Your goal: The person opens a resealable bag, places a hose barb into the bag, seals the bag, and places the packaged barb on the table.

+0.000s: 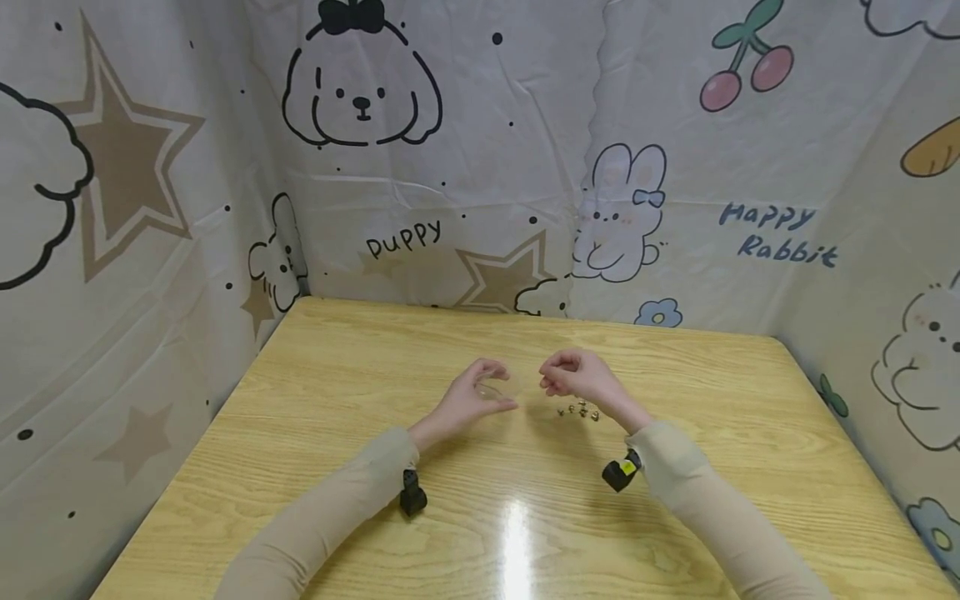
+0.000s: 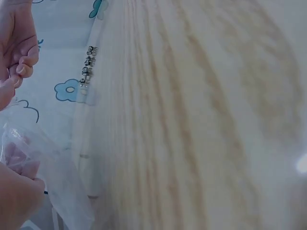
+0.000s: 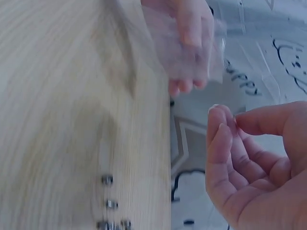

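A thin clear plastic bag (image 3: 211, 64) is held in my left hand (image 1: 472, 398), the fingers and thumb curved round it; in the left wrist view the bag (image 2: 67, 182) hangs loosely beside the hand. To its right, my right hand (image 1: 585, 379) is raised over the table with thumb and fingertips pinched together. A tiny dark edge shows between those fingertips in the right wrist view, apparently a small metal piece, mostly hidden. Several small shiny metal pieces (image 1: 582, 412) lie on the tabletop below the right hand; their exact kind is too small to tell.
The wood-grain table (image 1: 360, 350) reaches to a printed cloth backdrop (image 1: 480, 167) at the back and both sides. Small black cameras are strapped at the left wrist (image 1: 412, 493) and right wrist (image 1: 619, 472). A bright reflection lies on the table's front middle.
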Action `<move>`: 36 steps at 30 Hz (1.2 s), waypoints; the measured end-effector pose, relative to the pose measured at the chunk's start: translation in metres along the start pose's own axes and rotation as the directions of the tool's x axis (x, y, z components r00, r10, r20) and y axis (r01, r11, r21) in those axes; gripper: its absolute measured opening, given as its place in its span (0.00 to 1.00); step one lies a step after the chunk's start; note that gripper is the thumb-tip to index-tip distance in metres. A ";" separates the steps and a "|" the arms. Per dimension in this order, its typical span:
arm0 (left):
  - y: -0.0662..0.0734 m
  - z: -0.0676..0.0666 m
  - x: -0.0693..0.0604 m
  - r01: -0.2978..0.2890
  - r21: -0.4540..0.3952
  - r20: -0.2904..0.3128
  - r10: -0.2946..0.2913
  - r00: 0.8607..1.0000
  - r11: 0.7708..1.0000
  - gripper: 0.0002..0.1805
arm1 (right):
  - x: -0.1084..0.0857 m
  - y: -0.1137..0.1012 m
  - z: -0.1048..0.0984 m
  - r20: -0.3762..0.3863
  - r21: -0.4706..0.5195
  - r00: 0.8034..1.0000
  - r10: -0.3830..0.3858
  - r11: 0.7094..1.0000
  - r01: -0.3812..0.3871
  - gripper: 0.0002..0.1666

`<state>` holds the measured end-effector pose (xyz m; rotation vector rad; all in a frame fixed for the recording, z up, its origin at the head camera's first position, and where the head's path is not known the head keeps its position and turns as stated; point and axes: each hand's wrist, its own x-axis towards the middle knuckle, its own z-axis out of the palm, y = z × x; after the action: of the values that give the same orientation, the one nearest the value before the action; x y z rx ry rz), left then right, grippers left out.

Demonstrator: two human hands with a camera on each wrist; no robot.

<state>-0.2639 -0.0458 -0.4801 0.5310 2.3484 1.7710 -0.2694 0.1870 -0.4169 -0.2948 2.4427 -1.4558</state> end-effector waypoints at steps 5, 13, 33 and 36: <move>-0.003 0.000 0.000 0.015 -0.034 -0.014 -0.015 1.000 0.999 0.34 | -0.001 0.013 -0.017 -0.022 -0.056 0.997 -0.071 0.996 0.070 0.18; -0.005 0.000 0.000 0.005 -0.048 -0.016 -0.006 1.000 0.999 0.34 | 0.000 0.048 -0.043 -0.096 -0.242 0.991 -0.092 0.968 0.066 0.16; -0.005 0.000 0.002 -0.003 -0.106 0.009 0.004 1.000 0.994 0.35 | 0.007 0.084 -0.048 -0.053 -0.340 0.998 0.016 0.940 -0.033 0.12; -0.005 0.000 0.003 -0.002 -0.109 0.011 0.003 1.000 0.994 0.35 | 0.007 0.082 -0.047 -0.059 -0.369 0.998 0.010 0.929 -0.031 0.10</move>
<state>-0.2680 -0.0463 -0.4846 0.5270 2.2291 1.8789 -0.2940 0.2617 -0.4686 -0.3069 2.7494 -0.9956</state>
